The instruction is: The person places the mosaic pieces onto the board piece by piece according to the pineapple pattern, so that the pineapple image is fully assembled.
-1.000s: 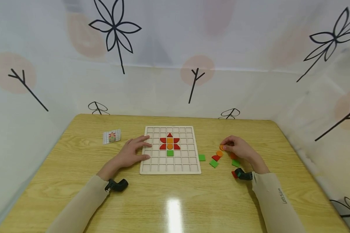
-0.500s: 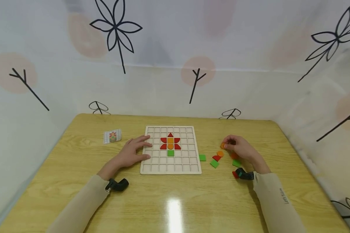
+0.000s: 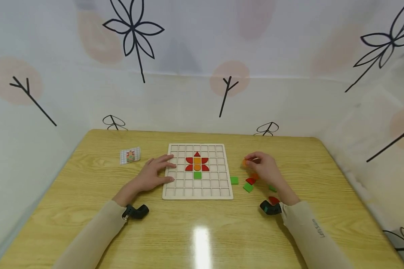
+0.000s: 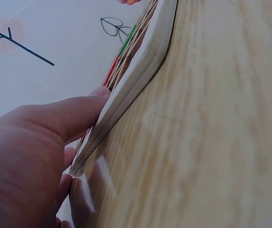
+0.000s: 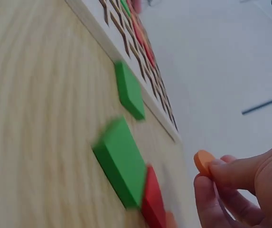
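Note:
My right hand (image 3: 264, 168) pinches an orange round tile (image 5: 203, 162) between thumb and fingers, raised off the table to the right of a pale grid board (image 3: 215, 190). My left hand (image 3: 151, 175) rests along the board's left edge, fingers spread over its rim; the left wrist view shows the thumb (image 4: 79, 111) against that edge. Set in the board's cells are a red triangle (image 3: 197, 154), an orange square (image 3: 197, 160), an orange circle (image 3: 197, 167), a green square (image 3: 197, 175) and several red rounded pieces (image 3: 204, 168).
Loose tiles lie right of the board: a green square (image 3: 234, 180) at its edge, another green one (image 3: 248, 187), a red piece (image 3: 250, 181), and more partly under the right arm, including a red one (image 3: 274, 200). A printed pattern card (image 3: 130, 155) lies far left.
My right hand has moved left towards the board with the orange round tile and uncovered more of the red tile near the wrist. The left hand stays on the board's edge.

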Demonstrator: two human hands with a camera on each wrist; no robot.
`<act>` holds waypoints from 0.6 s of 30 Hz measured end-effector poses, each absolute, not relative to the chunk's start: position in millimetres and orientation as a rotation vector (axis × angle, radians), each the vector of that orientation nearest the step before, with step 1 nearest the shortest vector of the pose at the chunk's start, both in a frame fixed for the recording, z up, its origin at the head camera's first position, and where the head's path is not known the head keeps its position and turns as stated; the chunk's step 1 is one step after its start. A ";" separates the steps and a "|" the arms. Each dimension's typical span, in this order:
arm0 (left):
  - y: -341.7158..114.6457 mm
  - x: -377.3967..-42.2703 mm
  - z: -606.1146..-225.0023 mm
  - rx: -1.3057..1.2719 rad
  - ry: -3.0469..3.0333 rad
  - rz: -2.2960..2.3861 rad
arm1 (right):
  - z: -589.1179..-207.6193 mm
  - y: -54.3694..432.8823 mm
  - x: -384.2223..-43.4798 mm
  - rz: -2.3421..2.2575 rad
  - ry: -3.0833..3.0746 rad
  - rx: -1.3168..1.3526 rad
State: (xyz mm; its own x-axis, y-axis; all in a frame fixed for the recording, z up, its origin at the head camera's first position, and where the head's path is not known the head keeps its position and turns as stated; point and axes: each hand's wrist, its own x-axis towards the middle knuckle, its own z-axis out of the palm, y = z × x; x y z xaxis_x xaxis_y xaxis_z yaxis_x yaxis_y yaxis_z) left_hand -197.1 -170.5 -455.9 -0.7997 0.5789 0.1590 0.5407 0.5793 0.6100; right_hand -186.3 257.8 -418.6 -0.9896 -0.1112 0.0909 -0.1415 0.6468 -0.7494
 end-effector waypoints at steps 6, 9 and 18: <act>-170.6 -197.0 -457.9 0.985 2.748 1.028 | -426.9 227.8 -184.6 1.361 -2.792 0.276; -170.4 -196.3 -457.7 0.983 2.749 1.026 | -429.9 212.5 -183.4 1.411 -2.785 0.319; -169.1 -195.7 -454.7 0.968 2.750 1.030 | -432.8 174.5 -183.7 1.421 -2.794 0.538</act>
